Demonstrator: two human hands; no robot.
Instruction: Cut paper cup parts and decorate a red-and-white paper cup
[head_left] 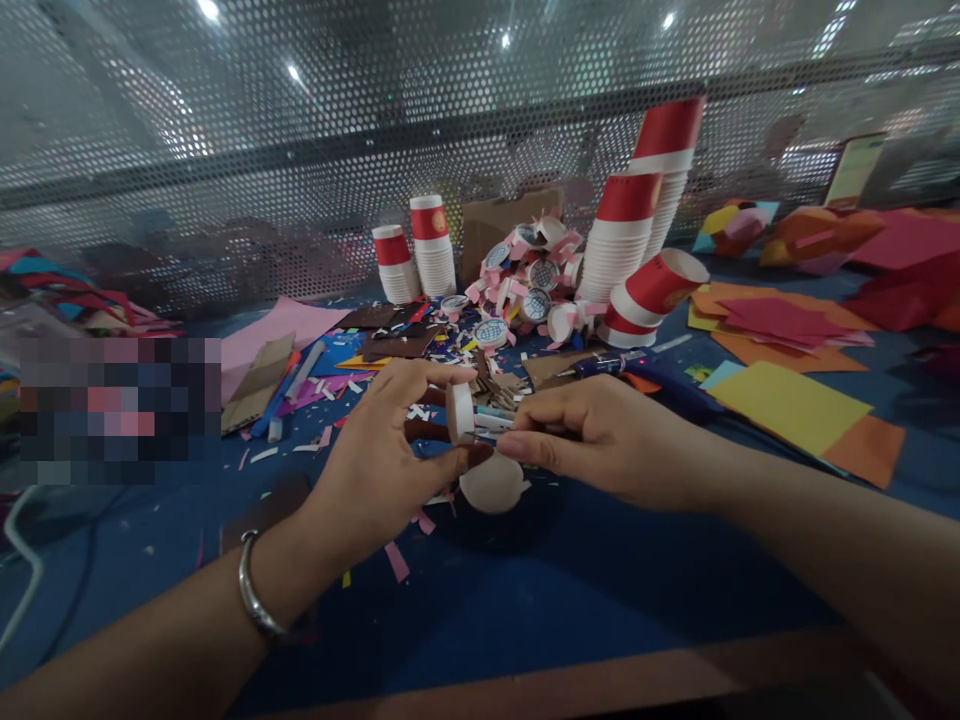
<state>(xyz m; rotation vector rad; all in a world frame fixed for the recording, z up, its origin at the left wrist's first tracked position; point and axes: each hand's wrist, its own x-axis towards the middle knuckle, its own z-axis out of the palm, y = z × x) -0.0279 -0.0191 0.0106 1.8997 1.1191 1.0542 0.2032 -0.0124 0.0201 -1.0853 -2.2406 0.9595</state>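
My left hand (390, 435) is closed by the fingertips around a small white round paper piece with a shallow rim (460, 413), like a cut-off cup bottom, held on edge. In my right hand (574, 437), thumb and fingers pinch a slim light-blue and white pen-like tool (493, 420). Its end meets or sits just behind the round piece; the exact contact is hidden. Beneath both hands a flat off-white paper disc (491, 484) lies on the blue table (600, 590).
A pile of cut cup bottoms (525, 285) stands at the back between stacks of red-and-white paper cups (622, 235). A blue glue gun (660, 380) lies behind my right hand. Coloured paper sheets (795, 405) are at right. Scraps, markers (289, 385) and cardboard (259, 385) lie left.
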